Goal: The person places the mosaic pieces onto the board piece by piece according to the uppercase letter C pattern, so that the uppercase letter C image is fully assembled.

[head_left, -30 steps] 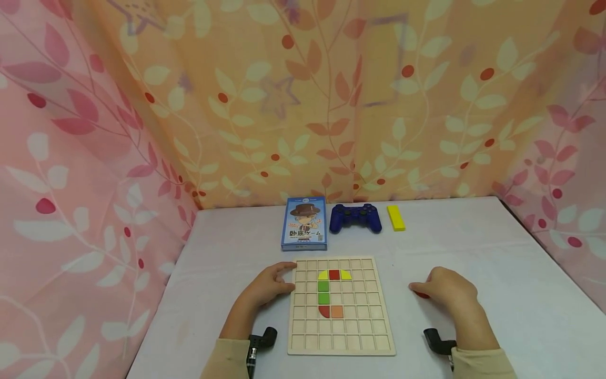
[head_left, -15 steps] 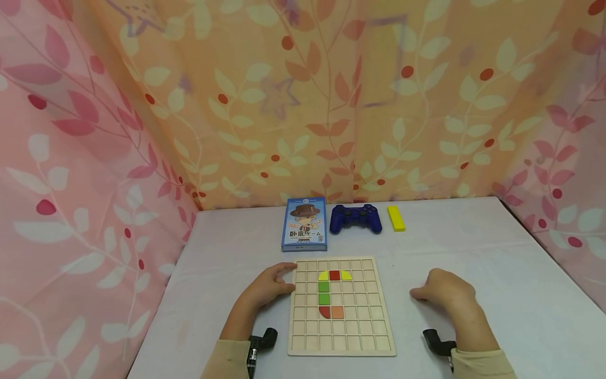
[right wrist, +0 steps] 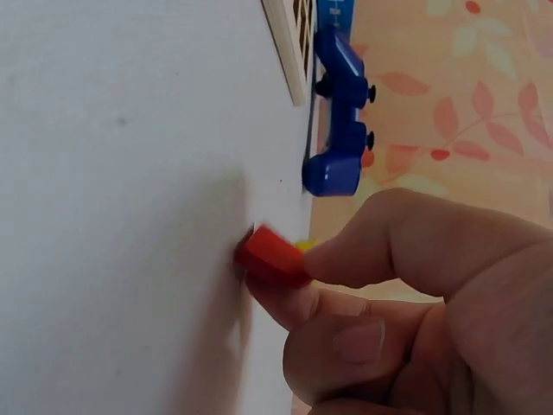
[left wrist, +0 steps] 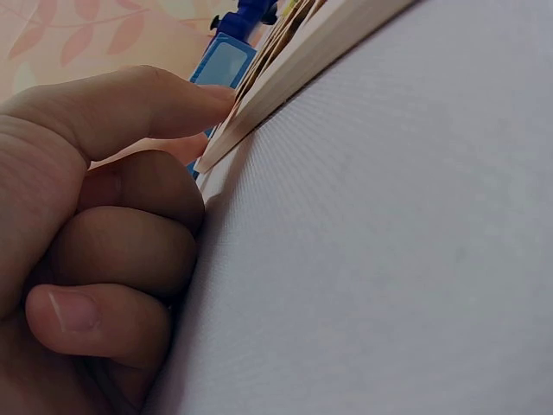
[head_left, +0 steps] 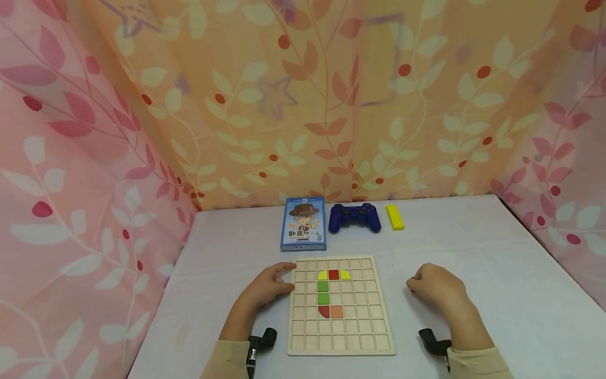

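A pale wooden grid board [head_left: 350,329] lies on the white tabletop in the head view. Several coloured tiles sit in its cells: yellow rounded ones, a red square [head_left: 333,275], green squares [head_left: 323,292], a red rounded one and an orange square [head_left: 336,312]. My left hand [head_left: 265,284] touches the board's left edge with thumb and index finger spread apart; in the left wrist view its other fingers curl in. Right of the board, my right hand [head_left: 437,287] pinches a small red tile [right wrist: 275,257], close to the tabletop. The head view mostly hides that tile.
Behind the board stand a blue illustrated box [head_left: 303,223], a dark blue game controller [head_left: 354,218] and a yellow block [head_left: 395,217]. Leaf-patterned curtains [head_left: 307,105] enclose the back and sides of the table.
My right hand has shifted slightly left; the red tile under its fingers, visible a second ago, is now mostly hidden in the head view. My left hand and the board stay put.
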`<state>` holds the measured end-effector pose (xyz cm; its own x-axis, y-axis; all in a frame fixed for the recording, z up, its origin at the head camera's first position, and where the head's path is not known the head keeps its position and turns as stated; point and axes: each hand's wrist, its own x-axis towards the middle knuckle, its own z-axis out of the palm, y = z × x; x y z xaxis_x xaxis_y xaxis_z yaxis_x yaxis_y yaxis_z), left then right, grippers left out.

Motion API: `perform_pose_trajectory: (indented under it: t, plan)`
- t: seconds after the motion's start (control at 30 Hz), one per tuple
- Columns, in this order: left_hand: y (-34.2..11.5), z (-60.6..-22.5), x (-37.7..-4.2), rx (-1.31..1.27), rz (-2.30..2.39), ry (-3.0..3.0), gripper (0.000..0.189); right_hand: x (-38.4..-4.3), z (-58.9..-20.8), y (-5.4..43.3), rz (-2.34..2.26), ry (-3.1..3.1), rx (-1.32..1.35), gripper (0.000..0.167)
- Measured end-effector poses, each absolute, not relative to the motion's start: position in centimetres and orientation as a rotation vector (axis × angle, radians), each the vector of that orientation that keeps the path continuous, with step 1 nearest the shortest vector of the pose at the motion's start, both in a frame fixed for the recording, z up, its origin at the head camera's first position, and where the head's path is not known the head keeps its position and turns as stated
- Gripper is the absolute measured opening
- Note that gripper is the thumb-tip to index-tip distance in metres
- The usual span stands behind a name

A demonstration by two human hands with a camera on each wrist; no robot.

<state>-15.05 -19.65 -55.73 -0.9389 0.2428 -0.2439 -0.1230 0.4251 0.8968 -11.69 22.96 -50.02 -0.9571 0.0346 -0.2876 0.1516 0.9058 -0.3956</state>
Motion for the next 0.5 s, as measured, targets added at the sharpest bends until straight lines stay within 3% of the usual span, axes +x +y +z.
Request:
perform_pose_trajectory:
  t: [0.37,0.5]
  plan:
    - [-19.6,-55.8,-15.1,0.101,1.520,2.343,0.061,-12.0,-49.7,24.8,-0.708,2.777,0.087,0.026]
    - [-19.7,-55.8,-15.1,0.115,1.524,2.343,0.060,-12.1,-50.3,24.9,-0.883,2.710,-0.020,0.038]
